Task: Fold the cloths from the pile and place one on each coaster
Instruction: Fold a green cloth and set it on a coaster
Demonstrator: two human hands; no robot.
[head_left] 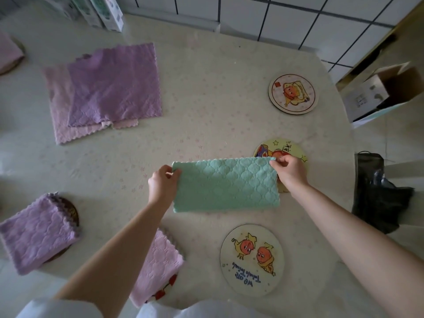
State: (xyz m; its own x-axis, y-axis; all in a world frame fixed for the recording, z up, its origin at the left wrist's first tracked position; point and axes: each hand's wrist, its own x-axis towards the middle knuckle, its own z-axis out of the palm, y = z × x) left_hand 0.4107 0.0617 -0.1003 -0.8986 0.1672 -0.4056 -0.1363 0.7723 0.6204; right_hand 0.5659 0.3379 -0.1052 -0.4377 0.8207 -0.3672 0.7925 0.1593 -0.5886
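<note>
A green cloth (226, 185), folded in half into a long strip, hangs over the middle of the table. My left hand (161, 183) pinches its upper left corner and my right hand (290, 172) pinches its upper right corner. The pile (110, 88) lies at the back left: a purple cloth on a pink one. A bare round coaster (252, 260) sits in front of the cloth, another coaster (291, 94) at the back right, and a third coaster (281, 146) shows partly behind my right hand. A folded purple cloth (37, 232) and a folded pink cloth (158, 265) each rest on a coaster.
Boxes (103, 10) stand at the table's back edge by a tiled wall. A folded pink cloth (8, 50) lies on a coaster at the far left. A black bag (376, 193) and an open cardboard box (383, 92) sit beyond the table's right edge.
</note>
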